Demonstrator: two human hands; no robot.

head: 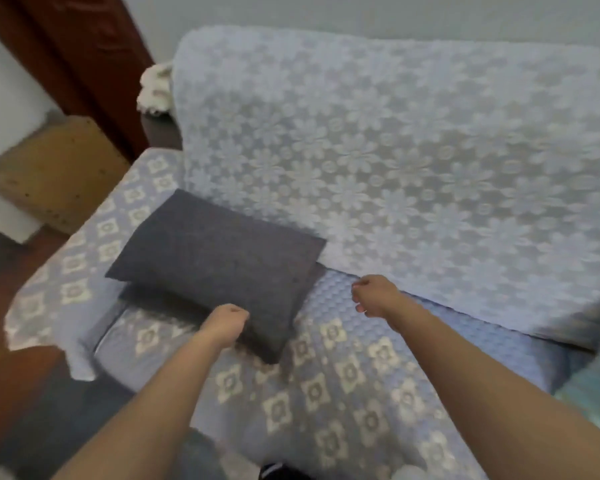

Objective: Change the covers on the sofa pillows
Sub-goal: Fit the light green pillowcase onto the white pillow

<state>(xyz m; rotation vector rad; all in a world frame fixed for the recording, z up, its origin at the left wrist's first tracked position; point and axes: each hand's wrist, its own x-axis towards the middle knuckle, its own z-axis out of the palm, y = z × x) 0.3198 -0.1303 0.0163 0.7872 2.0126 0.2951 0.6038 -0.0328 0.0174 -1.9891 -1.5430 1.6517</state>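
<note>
A dark grey pillow (219, 261) lies on the left part of the sofa seat (343, 375), its near side raised a little above a shadow. My left hand (227, 322) has its fingers curled on the pillow's near edge and grips it. To the right of the pillow's right end, my right hand (374, 296) hovers over the seat. Its fingers are loosely curled and hold nothing, and it does not touch the pillow.
A pale blue flowered throw (413, 161) covers the sofa back. The left armrest (94, 244) carries a patterned cover. A white soft toy (156, 88) sits behind the sofa's left corner. A cardboard box (52, 171) and a dark wooden door frame (84, 64) stand at the left.
</note>
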